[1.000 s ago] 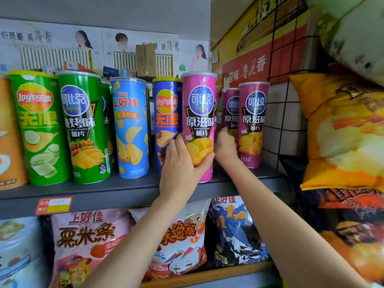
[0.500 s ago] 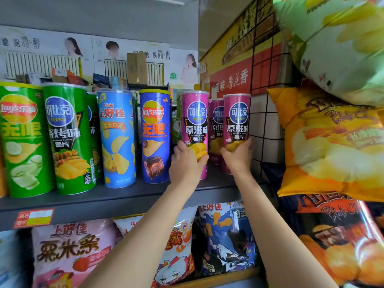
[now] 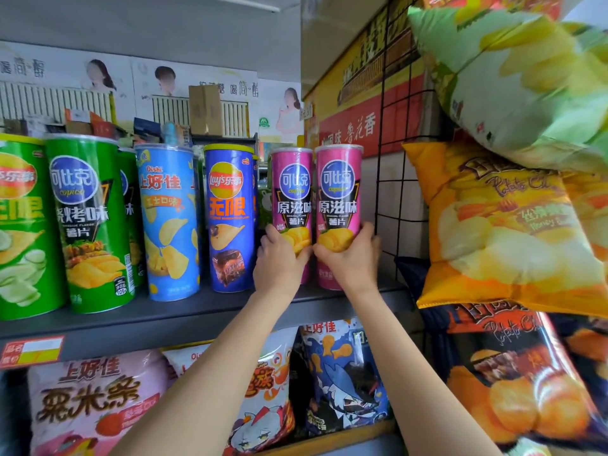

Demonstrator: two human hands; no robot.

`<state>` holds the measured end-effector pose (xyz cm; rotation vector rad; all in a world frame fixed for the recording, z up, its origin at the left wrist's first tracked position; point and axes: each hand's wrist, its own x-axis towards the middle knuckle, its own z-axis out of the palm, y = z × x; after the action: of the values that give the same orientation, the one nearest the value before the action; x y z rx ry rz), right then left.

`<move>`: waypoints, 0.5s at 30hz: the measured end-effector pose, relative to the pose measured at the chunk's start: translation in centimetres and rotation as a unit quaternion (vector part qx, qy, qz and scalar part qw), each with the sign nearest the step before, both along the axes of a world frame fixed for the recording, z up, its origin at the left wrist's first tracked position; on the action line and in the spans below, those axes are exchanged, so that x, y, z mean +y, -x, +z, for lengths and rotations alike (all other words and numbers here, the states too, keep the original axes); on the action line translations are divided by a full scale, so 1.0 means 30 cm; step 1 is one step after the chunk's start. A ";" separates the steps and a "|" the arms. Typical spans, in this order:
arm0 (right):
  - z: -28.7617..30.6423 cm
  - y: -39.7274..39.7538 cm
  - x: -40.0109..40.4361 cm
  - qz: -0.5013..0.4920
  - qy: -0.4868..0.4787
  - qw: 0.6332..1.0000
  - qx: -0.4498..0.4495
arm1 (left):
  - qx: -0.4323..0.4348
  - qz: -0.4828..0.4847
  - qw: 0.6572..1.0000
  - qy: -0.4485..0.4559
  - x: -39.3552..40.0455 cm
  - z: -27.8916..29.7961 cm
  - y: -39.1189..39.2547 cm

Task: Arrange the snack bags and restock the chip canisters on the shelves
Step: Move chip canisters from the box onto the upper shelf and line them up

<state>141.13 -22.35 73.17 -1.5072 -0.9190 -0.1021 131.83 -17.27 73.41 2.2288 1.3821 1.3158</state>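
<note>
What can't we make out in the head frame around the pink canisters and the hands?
- Bases of the two pink canisters: left pink canister covered by the left hand, right pink canister by the right hand.
- Anything behind the pink pair: hidden by them.
- Green Lay's canister: cut off by the left frame edge.
- Price tag text: too blurred to read.

Two hands on paired pink cylindrical chip canisters at a grey metal shelf.

The left hand grips the left pink canister; the right hand grips the right pink canister, touching at 3 o'clock; a dark-blue cylindrical canister stands at 9 o'clock.
</note>
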 end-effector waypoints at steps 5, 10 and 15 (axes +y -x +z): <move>-0.023 0.038 -0.033 0.042 -0.049 0.998 -0.021 | -0.043 -0.023 0.992 -0.116 -0.061 -0.045 0.045; -0.044 0.101 -0.051 0.085 -0.076 0.991 -0.075 | -0.206 -0.194 0.954 -0.102 -0.086 -0.048 0.099; -0.034 0.113 -0.086 0.156 -0.020 0.983 -0.093 | -0.193 -0.283 0.939 -0.027 -0.076 -0.020 0.114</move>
<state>137.75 -24.91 72.15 -1.3153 -1.2855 -0.0338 128.42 -19.56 72.80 2.0210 0.5170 1.4587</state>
